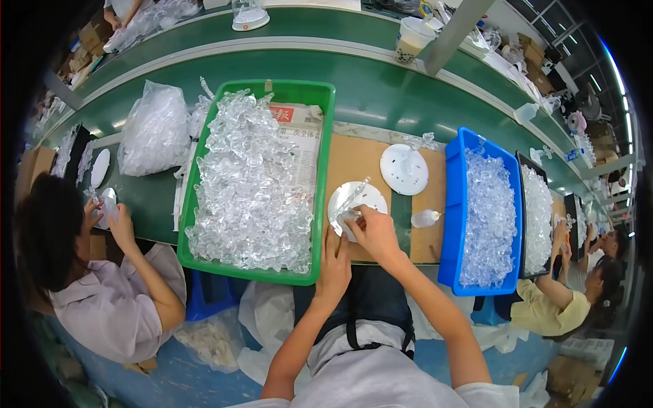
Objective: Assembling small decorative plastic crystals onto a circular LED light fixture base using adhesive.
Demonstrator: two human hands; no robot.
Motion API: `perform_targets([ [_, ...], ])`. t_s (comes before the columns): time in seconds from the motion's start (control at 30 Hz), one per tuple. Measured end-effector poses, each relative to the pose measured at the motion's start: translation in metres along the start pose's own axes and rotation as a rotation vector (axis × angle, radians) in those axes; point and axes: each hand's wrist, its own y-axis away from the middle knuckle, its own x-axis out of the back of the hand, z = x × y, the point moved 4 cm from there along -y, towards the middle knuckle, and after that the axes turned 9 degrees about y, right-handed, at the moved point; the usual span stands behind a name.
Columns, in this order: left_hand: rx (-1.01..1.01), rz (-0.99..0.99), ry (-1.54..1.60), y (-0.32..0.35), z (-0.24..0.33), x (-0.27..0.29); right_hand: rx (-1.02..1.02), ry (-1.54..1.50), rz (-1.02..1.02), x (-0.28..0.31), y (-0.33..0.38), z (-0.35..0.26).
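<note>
A white round plate (379, 197) with small holes lies before me, and a clear plastic piece (354, 195) rests across it. My right hand (375, 234) is closed in a pinch over the plate, on a small clear plastic piece (349, 215) mostly covered by the fingertips. At the plate's near left rim, my left hand (335, 266) is closed on its edge. Beyond lies a second white round plate (404, 170) with holes. To the right, a small translucent bottle (426, 218) with a pale tip lies on its side on the brown board (425, 248).
A green tray (328, 136) lined with newspaper, heaped with clear plastic pieces, stands left. Right is a blue bin (450, 204) of similar pieces. Behind stand a stuffed plastic bag (155, 129) and a drink cup (412, 42). Co-workers sit on both sides.
</note>
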Motion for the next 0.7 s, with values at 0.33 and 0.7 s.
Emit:
perform_targets([
  [0.33,0.042,-0.112,0.097,-0.017,0.001,-0.006,-0.04,0.086,0.044,-0.015,0.002,-0.01],
  [0.7,-0.131,-0.069,-0.113,-0.005,-0.002,-0.008,-0.017,-0.045,0.151,-0.012,0.042,-0.023],
])
